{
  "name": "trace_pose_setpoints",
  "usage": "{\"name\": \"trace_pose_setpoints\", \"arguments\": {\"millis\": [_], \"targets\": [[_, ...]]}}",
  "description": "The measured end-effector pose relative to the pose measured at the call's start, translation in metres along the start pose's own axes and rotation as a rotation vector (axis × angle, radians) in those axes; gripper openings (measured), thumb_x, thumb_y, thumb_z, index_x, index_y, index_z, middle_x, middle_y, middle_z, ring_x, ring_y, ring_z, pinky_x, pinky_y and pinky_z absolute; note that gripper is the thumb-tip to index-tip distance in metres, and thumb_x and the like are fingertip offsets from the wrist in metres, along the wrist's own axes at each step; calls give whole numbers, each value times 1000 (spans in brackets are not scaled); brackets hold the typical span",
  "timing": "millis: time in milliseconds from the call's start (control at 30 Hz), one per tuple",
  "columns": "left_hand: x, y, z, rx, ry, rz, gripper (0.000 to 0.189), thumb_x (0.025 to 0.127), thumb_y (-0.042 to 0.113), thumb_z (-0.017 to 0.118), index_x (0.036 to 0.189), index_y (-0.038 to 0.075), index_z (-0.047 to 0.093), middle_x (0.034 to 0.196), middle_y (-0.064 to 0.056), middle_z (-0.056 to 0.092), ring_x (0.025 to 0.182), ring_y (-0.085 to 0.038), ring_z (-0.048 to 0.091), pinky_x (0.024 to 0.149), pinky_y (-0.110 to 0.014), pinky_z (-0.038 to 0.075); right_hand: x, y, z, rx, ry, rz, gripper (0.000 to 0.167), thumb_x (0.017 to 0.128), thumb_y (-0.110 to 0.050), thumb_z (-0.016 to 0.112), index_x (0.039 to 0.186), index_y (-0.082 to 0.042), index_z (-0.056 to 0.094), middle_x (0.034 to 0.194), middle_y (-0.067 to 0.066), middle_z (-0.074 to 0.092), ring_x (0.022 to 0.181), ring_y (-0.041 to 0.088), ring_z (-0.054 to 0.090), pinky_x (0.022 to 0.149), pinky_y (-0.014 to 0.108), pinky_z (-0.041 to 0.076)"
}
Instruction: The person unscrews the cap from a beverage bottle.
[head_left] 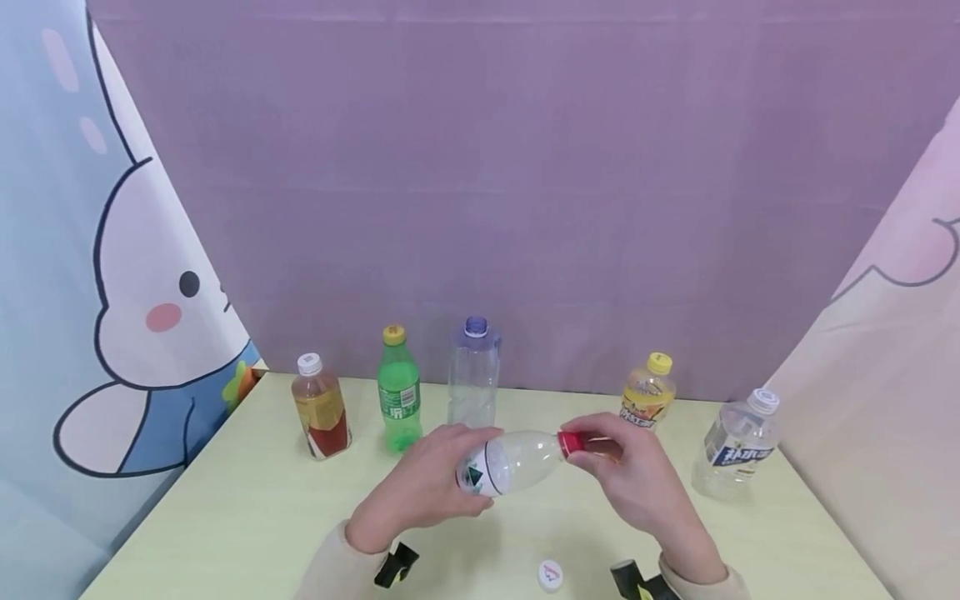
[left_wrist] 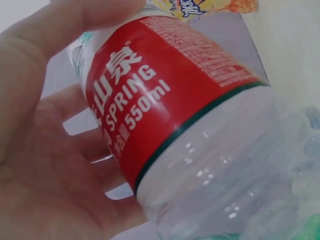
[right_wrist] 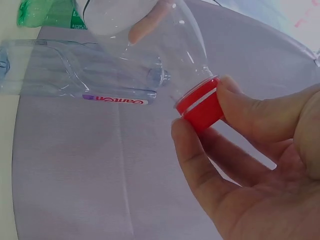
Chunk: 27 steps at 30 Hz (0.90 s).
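A clear plastic water bottle lies tilted nearly sideways between my hands, above the table. Around its lower body curls my left hand, thumb on the near side. In the left wrist view the bottle's red label reads "550ml". My right hand pinches the red cap between thumb and fingertips, at the bottle's mouth. A thin pale line shows between the cap and the red ring below it. No liquid shows inside the bottle. Nearer me on the table lies a loose white cap.
Along the back stand a brown drink bottle, a green bottle with a yellow cap, and a tall bluish bottle. To the right are a yellow-capped bottle and a white-capped clear bottle. A purple curtain hangs behind.
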<state>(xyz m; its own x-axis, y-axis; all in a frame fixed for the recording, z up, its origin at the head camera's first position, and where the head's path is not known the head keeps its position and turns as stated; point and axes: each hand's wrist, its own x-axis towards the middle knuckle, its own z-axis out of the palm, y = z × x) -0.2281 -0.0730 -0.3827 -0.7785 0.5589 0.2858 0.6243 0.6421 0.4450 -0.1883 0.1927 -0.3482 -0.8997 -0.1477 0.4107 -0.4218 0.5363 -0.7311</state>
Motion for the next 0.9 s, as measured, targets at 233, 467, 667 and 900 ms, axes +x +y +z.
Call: {"name": "trace_pose_setpoints", "arguments": {"millis": [233, 467, 667, 900], "targets": [[-2, -1, -3, -38, -6, 12, 70, 72, 27, 87, 137, 23, 63, 118, 5, 67, 101, -14, 58, 85, -39, 51, 1, 5, 1, 38, -10, -225, 39, 78, 15, 77, 106, -12, 72, 102, -5, 70, 95, 15, 69, 87, 30, 57], [-2, -2, -6, -24, -4, -7, 70, 73, 27, 87, 138, 21, 61, 116, 2, 66, 98, -15, 56, 83, -38, 51, 3, 7, 4, 53, 13, -178, 32, 87, 2, 76, 116, -9, 72, 105, -3, 72, 94, 13, 68, 81, 29, 59], [-2, -3, -5, 35, 9, -12, 71, 74, 30, 88, 138, 21, 61, 114, 0, 64, 96, -16, 56, 80, -37, 50, 5, -1, 10, 18, 41, 174, 19, 96, -22, 72, 105, -6, 74, 82, 0, 71, 67, 15, 66, 61, 28, 57], [-2, -3, 0, 91, 33, -9, 73, 71, 33, 89, 138, 21, 61, 116, 0, 66, 98, -18, 58, 80, -38, 50, 6, 2, 10, 63, -5, 182, 8, 94, -11, 73, 101, -6, 74, 82, 2, 71, 68, 16, 66, 63, 29, 58]]}}
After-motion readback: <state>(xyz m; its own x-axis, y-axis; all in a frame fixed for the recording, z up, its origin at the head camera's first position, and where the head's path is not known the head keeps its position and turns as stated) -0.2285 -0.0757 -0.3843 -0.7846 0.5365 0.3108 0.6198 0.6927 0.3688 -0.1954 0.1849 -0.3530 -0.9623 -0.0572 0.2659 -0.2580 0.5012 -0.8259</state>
